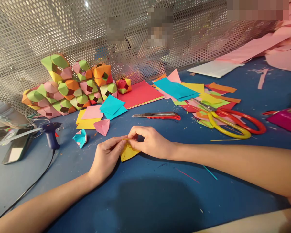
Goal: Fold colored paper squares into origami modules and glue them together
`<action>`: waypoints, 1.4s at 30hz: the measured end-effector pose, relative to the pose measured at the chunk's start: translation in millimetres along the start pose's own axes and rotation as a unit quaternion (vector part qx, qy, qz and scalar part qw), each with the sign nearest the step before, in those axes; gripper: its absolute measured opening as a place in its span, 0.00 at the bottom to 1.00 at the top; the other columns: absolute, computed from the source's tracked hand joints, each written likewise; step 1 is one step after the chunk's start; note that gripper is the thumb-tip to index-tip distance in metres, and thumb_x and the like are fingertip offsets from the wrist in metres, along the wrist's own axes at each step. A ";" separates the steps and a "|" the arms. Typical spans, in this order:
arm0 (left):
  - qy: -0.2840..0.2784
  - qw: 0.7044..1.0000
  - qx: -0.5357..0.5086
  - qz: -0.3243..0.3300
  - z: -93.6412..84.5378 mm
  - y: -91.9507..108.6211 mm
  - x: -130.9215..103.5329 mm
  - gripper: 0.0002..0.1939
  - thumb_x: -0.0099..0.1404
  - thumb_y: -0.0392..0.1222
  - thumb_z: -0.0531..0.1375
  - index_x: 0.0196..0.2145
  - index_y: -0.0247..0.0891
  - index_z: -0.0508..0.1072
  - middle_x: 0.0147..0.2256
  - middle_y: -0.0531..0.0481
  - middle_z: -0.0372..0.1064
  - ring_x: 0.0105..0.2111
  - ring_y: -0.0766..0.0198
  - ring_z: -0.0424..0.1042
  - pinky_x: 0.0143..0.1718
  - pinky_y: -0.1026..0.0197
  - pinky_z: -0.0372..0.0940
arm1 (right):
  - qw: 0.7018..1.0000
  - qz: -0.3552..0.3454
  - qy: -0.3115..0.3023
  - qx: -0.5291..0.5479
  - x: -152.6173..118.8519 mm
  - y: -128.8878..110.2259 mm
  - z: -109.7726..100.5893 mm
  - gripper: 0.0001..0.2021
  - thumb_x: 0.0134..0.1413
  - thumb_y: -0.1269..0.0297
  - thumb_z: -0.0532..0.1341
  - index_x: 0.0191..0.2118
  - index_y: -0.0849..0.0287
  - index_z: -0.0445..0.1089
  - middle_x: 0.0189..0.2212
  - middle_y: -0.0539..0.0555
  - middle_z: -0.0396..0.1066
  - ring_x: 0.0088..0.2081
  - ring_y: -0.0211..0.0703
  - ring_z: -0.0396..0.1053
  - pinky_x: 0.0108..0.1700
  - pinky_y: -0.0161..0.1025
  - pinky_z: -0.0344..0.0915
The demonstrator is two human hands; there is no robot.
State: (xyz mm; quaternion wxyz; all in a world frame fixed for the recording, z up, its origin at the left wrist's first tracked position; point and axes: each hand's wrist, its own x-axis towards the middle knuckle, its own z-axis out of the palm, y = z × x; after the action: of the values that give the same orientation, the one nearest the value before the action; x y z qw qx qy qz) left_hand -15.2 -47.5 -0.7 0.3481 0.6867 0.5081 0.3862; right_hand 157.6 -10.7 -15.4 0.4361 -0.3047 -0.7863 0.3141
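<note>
A small yellow piece of folded paper [129, 152] is between my two hands, low over the blue table. My left hand [106, 158] pinches its top left corner between thumb and fingers. From the other side, my right hand [151, 141] grips the paper near its top edge, the fingertips almost touching those of my left hand. Beyond my left hand lie a pink folded piece [102, 127] and a blue and pink folded piece [80, 138]. Flat blue squares [113, 107], pink squares [91, 112] and yellow squares [85, 124] rest behind them.
Joined paper shapes [70, 87] are stacked against the mesh [135, 29]. A utility knife [157, 115] lies beyond my hands, with scissors [232, 123] and coloured scraps at right. At left are a glue gun [50, 134], its cord, and a phone [18, 147].
</note>
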 end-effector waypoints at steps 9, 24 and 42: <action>0.013 1.000 0.007 0.026 -1.0 0.2 -1.8 0.09 0.62 0.42 0.58 0.37 0.39 0.77 0.35 0.49 0.73 0.34 0.66 0.71 0.36 0.67 0.66 | 1.000 -0.019 -0.012 -0.001 -1.3 -2.6 -0.3 0.05 0.49 0.74 0.58 0.27 0.60 0.64 0.25 0.48 0.65 0.27 0.34 0.63 0.32 0.32 0.62; 0.019 1.000 0.014 -0.015 -0.9 2.8 -0.5 0.09 0.61 0.45 0.58 0.31 0.36 0.73 0.30 0.52 0.71 0.28 0.69 0.67 0.30 0.68 0.63 | 0.998 -0.062 -0.001 -0.010 -1.3 -2.8 -0.7 0.07 0.50 0.76 0.56 0.25 0.60 0.62 0.25 0.48 0.63 0.27 0.33 0.62 0.31 0.32 0.61; 0.042 0.995 -0.081 -0.050 0.6 -2.8 4.4 0.13 0.59 0.46 0.60 0.39 0.36 0.72 0.40 0.47 0.73 0.38 0.63 0.72 0.39 0.62 0.67 | 0.998 -0.021 0.020 -0.046 1.2 3.0 0.6 0.06 0.52 0.73 0.57 0.26 0.60 0.64 0.24 0.49 0.65 0.27 0.34 0.62 0.31 0.33 0.61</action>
State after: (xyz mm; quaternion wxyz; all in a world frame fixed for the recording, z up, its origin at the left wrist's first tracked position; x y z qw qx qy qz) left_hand -15.0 -42.6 -2.6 0.3995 0.6130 0.5232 0.4369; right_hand 157.2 -8.1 -17.4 0.4440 -0.3142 -0.7972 0.2618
